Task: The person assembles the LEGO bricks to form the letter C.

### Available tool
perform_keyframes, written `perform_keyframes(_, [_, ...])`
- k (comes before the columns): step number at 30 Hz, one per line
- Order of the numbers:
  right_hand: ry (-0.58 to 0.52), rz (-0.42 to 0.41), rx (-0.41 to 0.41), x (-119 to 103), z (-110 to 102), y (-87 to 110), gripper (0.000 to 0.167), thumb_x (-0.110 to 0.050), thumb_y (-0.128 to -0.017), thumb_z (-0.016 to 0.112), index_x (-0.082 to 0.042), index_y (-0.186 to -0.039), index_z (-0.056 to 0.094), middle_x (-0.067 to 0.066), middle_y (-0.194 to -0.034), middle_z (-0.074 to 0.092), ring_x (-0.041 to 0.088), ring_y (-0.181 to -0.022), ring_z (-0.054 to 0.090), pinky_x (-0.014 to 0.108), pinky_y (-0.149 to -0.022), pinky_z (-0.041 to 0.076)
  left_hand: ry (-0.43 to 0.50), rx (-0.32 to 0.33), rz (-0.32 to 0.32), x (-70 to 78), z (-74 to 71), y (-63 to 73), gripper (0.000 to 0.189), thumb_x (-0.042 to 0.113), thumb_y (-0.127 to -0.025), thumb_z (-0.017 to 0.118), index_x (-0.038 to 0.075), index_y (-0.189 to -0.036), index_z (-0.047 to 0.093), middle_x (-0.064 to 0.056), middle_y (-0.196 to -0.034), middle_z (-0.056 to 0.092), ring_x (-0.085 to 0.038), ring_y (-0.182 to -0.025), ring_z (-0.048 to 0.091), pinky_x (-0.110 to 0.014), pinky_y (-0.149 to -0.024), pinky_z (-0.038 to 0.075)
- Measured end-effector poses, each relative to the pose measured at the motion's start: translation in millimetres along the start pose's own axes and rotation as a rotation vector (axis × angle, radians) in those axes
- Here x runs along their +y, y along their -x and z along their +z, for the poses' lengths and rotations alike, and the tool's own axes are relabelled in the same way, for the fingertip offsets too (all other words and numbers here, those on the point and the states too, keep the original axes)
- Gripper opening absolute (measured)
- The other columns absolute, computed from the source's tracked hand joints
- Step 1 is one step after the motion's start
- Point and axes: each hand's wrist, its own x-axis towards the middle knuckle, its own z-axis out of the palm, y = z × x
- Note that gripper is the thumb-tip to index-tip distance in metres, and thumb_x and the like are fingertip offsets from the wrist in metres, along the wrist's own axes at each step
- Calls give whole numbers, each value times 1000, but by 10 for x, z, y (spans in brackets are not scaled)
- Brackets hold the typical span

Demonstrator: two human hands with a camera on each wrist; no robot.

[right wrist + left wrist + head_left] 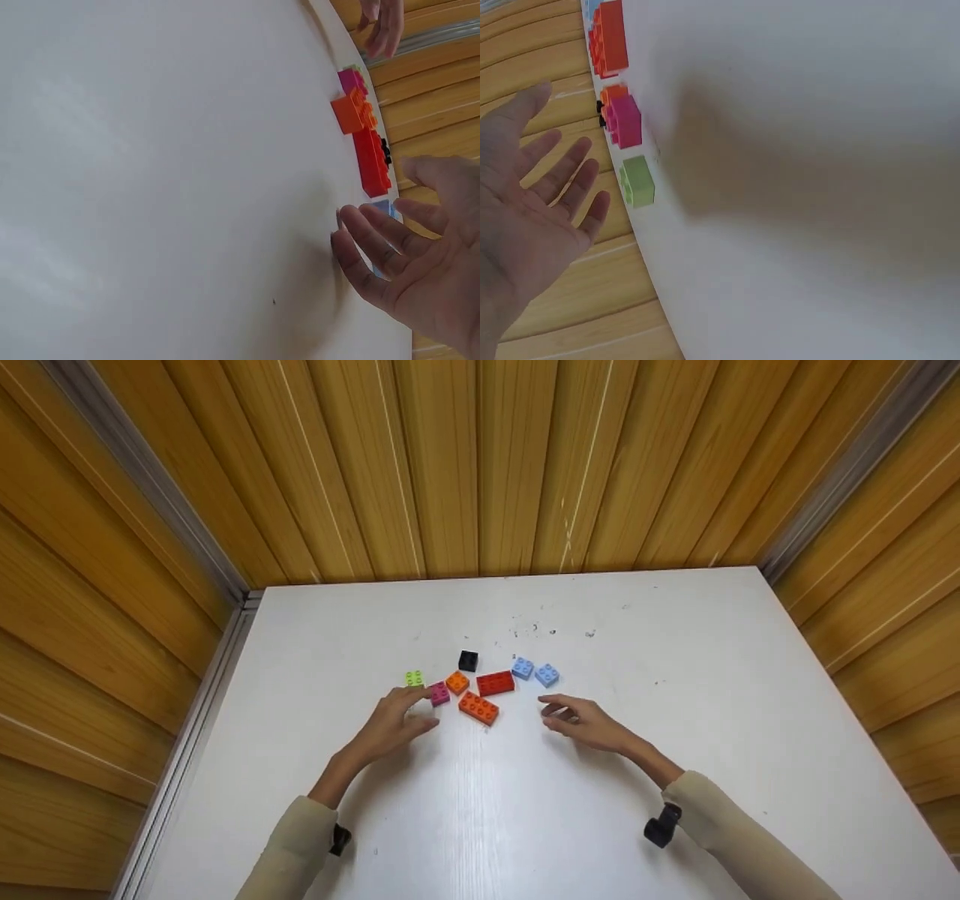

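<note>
My left hand (pixel 391 725) hovers over the table at the left of a loose group of toy building bricks, its fingers relaxed and holding nothing. Its fingertips overlap the lime green brick (pixel 414 678) and reach the edge of the magenta brick (pixel 439 694) in the head view. On the other side, my right hand (pixel 589 724) is in the air with loosely bent fingers, nearest the two light blue bricks (pixel 547 675). Between the hands lie a long orange brick (pixel 478 709), a small orange brick (pixel 457 682) and a long red brick (pixel 496 683).
A black brick (pixel 468 661) sits farthest back in the group. The white table (pixel 465 810) has dark scuff marks near its far side. Wood-look panels (pixel 495 465) wall it at the back and sides, with metal rails at the corners.
</note>
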Motion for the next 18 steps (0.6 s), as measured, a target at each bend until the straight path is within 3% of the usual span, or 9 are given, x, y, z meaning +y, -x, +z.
perform_keyframes(4, [-82,6,-24,-59,211,-138,48,-14,-103,59,9,-144,49,31,-126,64,43,-108,68,34,-82,61,61,-51,97,20,171,-67,52,20,-99,67,4,-147,52,-22,-139,60,-39,-128,56,-58,-109,45])
perform_keyframes(8, [-101,-1,-6,-98,386,-231,46,-13,-103,59,8,-143,51,29,-125,65,42,-108,68,35,-85,60,95,-91,152,57,307,-150,57,17,-101,64,2,-152,45,-22,-128,63,-29,-102,62,-38,-89,53])
perform_keyframes(12, [-73,-17,37,-127,515,-289,45,-13,-102,61,8,-141,52,28,-125,66,36,-105,68,25,-87,56,36,-59,130,92,400,-202,57,19,-100,65,3,-152,46,-18,-120,62,-19,-91,55,-26,-77,45])
perform_keyframes(18, [-26,-48,109,-152,613,-389,43,-13,-100,63,7,-137,56,27,-124,66,23,-95,64,21,-82,50,-39,0,50,97,473,-224,56,19,-98,68,3,-149,51,-14,-111,60,-15,-83,50,-24,-70,41])
